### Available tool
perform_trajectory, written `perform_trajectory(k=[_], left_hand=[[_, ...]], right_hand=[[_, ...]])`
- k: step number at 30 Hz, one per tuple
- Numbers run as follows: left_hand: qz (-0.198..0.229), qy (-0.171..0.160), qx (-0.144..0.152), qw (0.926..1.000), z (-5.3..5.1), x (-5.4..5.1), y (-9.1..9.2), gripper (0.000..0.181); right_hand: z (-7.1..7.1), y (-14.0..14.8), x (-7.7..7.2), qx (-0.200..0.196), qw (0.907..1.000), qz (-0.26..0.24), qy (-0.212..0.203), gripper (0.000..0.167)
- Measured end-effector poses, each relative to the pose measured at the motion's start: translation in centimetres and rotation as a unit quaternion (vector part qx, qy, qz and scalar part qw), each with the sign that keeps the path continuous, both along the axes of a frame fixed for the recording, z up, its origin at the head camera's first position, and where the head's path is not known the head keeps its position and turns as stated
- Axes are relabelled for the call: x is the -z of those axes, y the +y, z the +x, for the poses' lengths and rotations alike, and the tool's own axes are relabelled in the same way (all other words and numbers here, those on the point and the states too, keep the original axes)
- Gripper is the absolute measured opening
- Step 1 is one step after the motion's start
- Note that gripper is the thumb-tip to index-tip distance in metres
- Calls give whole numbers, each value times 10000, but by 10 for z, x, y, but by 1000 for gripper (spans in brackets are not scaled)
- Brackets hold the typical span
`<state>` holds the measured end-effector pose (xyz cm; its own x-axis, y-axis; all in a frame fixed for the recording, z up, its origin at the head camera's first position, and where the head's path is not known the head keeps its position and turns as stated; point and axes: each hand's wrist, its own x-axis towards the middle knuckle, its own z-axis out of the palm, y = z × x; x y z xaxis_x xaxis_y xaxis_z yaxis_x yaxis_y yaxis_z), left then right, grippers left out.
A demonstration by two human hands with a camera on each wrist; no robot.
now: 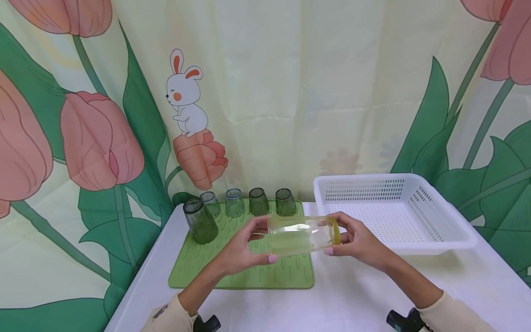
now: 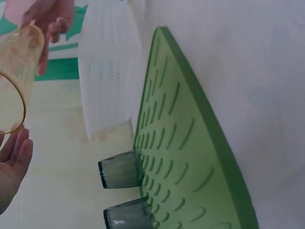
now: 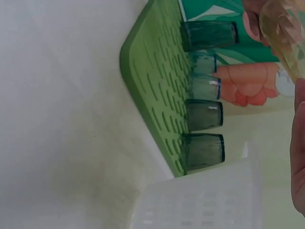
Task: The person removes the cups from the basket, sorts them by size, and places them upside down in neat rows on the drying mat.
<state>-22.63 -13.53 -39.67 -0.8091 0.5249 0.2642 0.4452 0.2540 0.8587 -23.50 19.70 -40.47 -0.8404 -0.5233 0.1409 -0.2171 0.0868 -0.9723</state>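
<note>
A clear yellow-tinted drinking glass (image 1: 292, 236) lies sideways in the air between the two hands, over the right part of a green drying mat (image 1: 265, 276). My left hand (image 1: 240, 249) holds its left end, thumb in front and fingers partly hidden behind. My right hand (image 1: 361, 242) grips the other end, by the thick yellow ring. On the mat stand a tall dark green-grey glass (image 1: 201, 222) at the left and a row of shorter glasses at the back: two bluish, one of them here (image 1: 234, 203), and two dark grey, one of them here (image 1: 285, 203).
A white perforated plastic basket (image 1: 415, 244) stands at the right on the white-covered table (image 1: 352, 295). Behind hangs a curtain (image 1: 265, 92) printed with tulips and a rabbit.
</note>
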Motion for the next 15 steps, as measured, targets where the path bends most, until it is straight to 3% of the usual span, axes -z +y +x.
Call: perform_trajectory(k=[7, 15], left_hand=[[-29, -304, -169, 9994, 4, 9, -12, 79], [-149, -483, -276, 9983, 9, 17, -25, 75]], right_hand=[[-11, -14, -17, -283, 9991, -315, 76, 61], [-20, -38, -39, -371, 9986, -88, 358, 62]])
